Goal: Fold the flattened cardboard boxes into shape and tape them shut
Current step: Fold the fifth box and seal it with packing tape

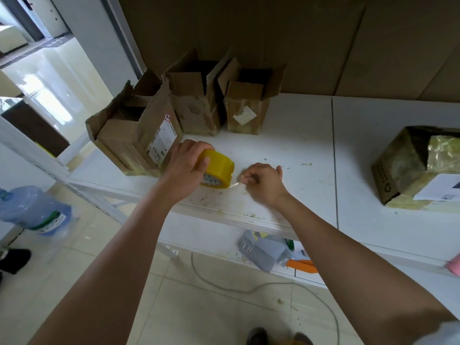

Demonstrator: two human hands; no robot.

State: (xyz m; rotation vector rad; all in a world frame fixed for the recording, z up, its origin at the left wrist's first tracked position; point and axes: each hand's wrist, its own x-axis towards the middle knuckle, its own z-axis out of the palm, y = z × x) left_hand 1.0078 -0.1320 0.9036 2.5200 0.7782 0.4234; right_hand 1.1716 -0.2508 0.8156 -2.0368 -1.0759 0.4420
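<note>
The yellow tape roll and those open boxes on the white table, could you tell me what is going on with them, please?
A person's left hand grips the yellow roll of packing tape just above the white table, while the right hand pinches the clear tape end beside it. Three brown cardboard boxes stand behind with their top flaps open, not yet taped. A fourth, tape-covered brown box lies to the right.

left grip [185, 165] curled, right grip [261, 179] pinching

Yellow tape roll [219, 168], brown boxes [139, 135], white table [286, 145].
</note>
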